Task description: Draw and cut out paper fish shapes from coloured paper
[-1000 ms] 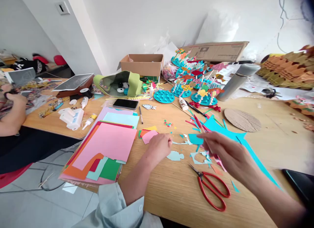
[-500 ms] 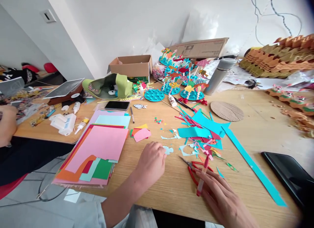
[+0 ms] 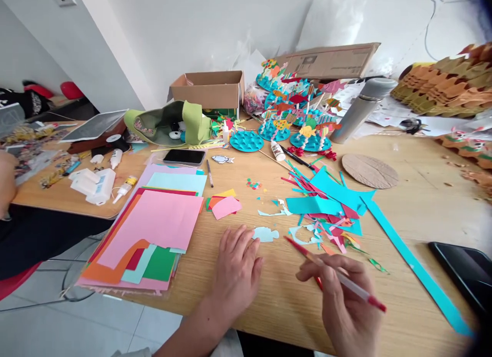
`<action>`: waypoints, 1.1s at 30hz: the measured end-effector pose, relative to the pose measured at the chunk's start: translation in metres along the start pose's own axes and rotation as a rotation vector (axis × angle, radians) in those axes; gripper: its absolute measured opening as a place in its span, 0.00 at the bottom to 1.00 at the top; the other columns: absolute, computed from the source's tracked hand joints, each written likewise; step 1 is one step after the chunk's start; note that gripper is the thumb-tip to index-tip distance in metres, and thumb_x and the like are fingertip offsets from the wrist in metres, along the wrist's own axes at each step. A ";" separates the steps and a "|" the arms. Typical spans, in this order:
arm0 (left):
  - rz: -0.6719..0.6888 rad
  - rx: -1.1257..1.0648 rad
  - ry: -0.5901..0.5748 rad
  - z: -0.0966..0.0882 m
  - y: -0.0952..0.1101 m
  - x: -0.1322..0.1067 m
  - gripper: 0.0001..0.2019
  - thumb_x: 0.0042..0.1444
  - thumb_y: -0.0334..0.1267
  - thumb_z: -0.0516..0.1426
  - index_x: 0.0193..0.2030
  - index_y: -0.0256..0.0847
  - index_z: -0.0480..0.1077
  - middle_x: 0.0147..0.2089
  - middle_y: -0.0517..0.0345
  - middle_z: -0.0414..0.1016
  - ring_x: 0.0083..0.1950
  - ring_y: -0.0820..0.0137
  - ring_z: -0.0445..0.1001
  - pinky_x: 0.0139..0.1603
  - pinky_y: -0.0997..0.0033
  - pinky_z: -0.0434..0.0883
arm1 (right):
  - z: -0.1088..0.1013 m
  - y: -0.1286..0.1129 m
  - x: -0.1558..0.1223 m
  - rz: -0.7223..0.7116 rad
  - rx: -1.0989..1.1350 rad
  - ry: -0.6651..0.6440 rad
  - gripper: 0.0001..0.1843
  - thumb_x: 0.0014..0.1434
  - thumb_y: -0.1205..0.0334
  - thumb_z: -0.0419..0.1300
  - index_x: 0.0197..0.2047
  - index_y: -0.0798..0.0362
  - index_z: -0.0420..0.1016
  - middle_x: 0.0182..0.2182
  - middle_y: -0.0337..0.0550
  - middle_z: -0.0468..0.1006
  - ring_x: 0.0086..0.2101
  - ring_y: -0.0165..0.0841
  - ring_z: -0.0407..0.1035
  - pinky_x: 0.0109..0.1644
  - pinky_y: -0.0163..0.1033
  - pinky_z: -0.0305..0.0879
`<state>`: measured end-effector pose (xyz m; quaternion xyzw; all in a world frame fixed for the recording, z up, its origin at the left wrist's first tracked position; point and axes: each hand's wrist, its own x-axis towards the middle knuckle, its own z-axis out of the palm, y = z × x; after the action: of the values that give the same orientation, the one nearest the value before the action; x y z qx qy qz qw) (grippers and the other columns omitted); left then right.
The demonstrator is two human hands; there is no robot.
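Observation:
My right hand (image 3: 346, 298) grips a red pen (image 3: 361, 293) with a clear barrel, its red end toward the paper pieces. Most of the red-handled scissors (image 3: 319, 282) lie hidden behind that hand. My left hand (image 3: 239, 270) rests flat on the table, fingers stretched out, fingertips at the left end of a pale blue fish-shaped paper cutout (image 3: 266, 234). Right of the cutout lies a pale blue paper scrap (image 3: 298, 235) with a hole cut in it. Pink, yellow and green paper pieces (image 3: 226, 207) sit beyond my left hand.
Coloured sheets (image 3: 154, 221) are stacked at left. Turquoise scraps (image 3: 319, 205) and a long strip (image 3: 415, 264) spread right, near a black phone (image 3: 461, 275). Behind stand fish models on turquoise bases (image 3: 311, 141), a grey bottle (image 3: 363, 111) and a cardboard box (image 3: 207, 87). A person's arm (image 3: 6, 180) shows at far left.
My right hand has lifted off the scissors and turned the pen toward the fish cutout. My left hand has gone from curled to flat, uncovering more of the cutout. The view has shifted slightly.

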<state>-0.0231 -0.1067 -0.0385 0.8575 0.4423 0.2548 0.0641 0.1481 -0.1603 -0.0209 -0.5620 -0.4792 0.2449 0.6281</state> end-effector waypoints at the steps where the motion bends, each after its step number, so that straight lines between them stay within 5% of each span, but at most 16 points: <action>1: -0.005 0.000 -0.019 0.000 -0.001 -0.001 0.14 0.61 0.33 0.51 0.53 0.38 0.67 0.57 0.48 0.70 0.64 0.56 0.62 0.63 0.41 0.59 | 0.006 0.002 -0.001 0.051 -0.013 -0.009 0.03 0.66 0.60 0.53 0.40 0.48 0.63 0.23 0.36 0.75 0.27 0.32 0.72 0.36 0.39 0.66; 6: -0.021 -0.030 -0.078 0.001 -0.006 0.001 0.12 0.61 0.33 0.51 0.51 0.37 0.67 0.56 0.50 0.71 0.64 0.55 0.60 0.65 0.40 0.57 | 0.012 0.015 -0.002 0.100 -0.066 0.016 0.06 0.64 0.58 0.56 0.36 0.50 0.68 0.24 0.37 0.73 0.27 0.31 0.70 0.34 0.37 0.64; 16: 0.002 -0.110 -0.052 0.000 -0.005 0.001 0.14 0.59 0.29 0.53 0.52 0.34 0.68 0.50 0.46 0.72 0.56 0.58 0.65 0.59 0.47 0.66 | 0.006 0.020 -0.001 0.203 0.050 -0.054 0.06 0.64 0.61 0.57 0.44 0.49 0.72 0.28 0.38 0.77 0.32 0.32 0.73 0.39 0.36 0.69; 22: 0.035 -0.093 -0.058 -0.002 -0.003 0.001 0.13 0.58 0.27 0.52 0.50 0.36 0.69 0.57 0.47 0.69 0.63 0.55 0.59 0.62 0.45 0.62 | 0.008 0.021 0.002 0.156 0.057 -0.058 0.06 0.61 0.63 0.60 0.43 0.49 0.73 0.31 0.39 0.77 0.33 0.31 0.74 0.36 0.32 0.71; 29: 0.012 -0.198 -0.074 -0.008 -0.002 0.001 0.11 0.58 0.32 0.54 0.46 0.39 0.72 0.42 0.50 0.73 0.47 0.60 0.68 0.55 0.46 0.66 | 0.012 0.019 0.003 0.157 0.042 -0.062 0.07 0.61 0.62 0.60 0.44 0.49 0.73 0.34 0.42 0.79 0.38 0.34 0.75 0.41 0.36 0.72; 33: 0.016 -0.208 -0.055 -0.009 -0.004 -0.001 0.09 0.59 0.33 0.53 0.45 0.39 0.71 0.53 0.48 0.72 0.59 0.56 0.64 0.60 0.45 0.62 | 0.013 0.018 0.002 0.185 0.064 -0.041 0.06 0.59 0.60 0.63 0.40 0.49 0.73 0.31 0.41 0.77 0.33 0.33 0.73 0.36 0.36 0.70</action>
<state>-0.0308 -0.1059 -0.0324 0.8565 0.4045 0.2762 0.1629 0.1419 -0.1484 -0.0387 -0.5785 -0.4298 0.3284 0.6105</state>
